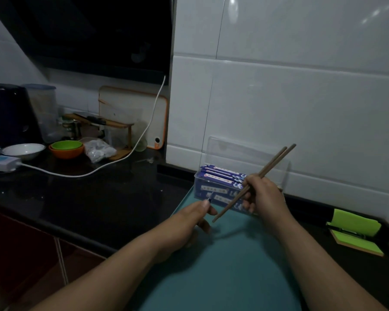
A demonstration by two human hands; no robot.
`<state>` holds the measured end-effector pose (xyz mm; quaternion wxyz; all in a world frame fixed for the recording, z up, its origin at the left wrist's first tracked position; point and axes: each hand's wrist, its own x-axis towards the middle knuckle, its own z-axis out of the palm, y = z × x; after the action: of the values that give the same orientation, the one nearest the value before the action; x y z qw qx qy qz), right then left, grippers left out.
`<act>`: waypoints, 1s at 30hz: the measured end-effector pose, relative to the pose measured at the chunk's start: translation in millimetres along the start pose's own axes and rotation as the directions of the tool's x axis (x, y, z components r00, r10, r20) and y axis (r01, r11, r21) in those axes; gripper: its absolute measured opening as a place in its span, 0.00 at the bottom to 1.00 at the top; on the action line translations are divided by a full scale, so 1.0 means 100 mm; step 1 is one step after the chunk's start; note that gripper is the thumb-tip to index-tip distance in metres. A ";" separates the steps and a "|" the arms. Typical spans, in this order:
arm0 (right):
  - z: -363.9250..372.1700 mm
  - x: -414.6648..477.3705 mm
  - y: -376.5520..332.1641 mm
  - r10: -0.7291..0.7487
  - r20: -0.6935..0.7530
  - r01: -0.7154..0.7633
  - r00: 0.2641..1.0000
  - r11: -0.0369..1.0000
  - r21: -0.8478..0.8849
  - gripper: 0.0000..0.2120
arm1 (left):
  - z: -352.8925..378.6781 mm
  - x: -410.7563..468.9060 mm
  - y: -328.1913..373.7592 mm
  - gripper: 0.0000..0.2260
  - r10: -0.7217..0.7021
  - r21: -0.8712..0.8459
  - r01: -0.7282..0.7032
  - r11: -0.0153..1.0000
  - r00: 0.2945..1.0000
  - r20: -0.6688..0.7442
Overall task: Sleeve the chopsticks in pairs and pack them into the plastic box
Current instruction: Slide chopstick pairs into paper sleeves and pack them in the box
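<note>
1. Brown wooden chopstick pair (276, 161): right hand (264, 194) fingers clamped mid-length, tips aimed near-left for sleeving.
2. Left hand (189, 218): thumb and forefinger pinch small bluish item (209, 199), likely a sleeve.
3. Clear plastic box (197, 182), just beyond: holds blue sleeved pairs (220, 173).

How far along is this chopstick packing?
Done: several blue sleeved pairs already lie in the plastic box. In hand: the right hand holds a bare pair of chopsticks; the left hand pinches what looks like a sleeve. Left: sleeving and packing this pair.
</note>
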<state>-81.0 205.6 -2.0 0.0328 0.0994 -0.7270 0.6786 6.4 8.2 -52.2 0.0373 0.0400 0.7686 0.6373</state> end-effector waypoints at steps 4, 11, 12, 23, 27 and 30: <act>-0.04 0.02 0.02 -0.033 0.013 0.033 0.999 0.999 -0.018 0.10 | 0.00 0.10 -0.08 0.08 0.243 0.203 -0.228 0.952 0.969 -0.050; -0.12 0.13 -0.01 -0.146 -0.133 0.158 0.980 0.984 0.082 0.11 | -0.04 0.18 -0.17 0.11 0.370 0.398 -0.309 0.864 0.925 -0.086; -0.12 0.14 -0.03 -0.169 -0.145 0.185 0.975 0.977 0.104 0.10 | -0.04 0.19 -0.18 0.08 0.377 0.404 -0.315 0.859 0.923 -0.082; -0.02 0.16 -0.02 -0.237 -0.102 0.252 0.966 0.951 0.181 0.14 | -0.02 0.18 -0.18 0.09 0.393 0.381 -0.365 0.850 0.919 0.002; -0.04 0.13 0.00 -0.263 -0.069 0.269 0.962 0.956 0.119 0.13 | 0.00 0.19 -0.20 0.11 0.417 0.371 -0.391 0.842 0.909 0.010; 0.02 0.02 0.00 -0.262 -0.017 0.263 0.965 0.962 0.068 0.10 | 0.04 0.20 -0.19 0.11 0.412 0.372 -0.386 0.844 0.911 0.010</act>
<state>-83.1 203.3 -1.4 0.1218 0.1935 -0.6831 0.6936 -13.3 10.7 -71.9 -0.1312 0.1825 0.8493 0.4777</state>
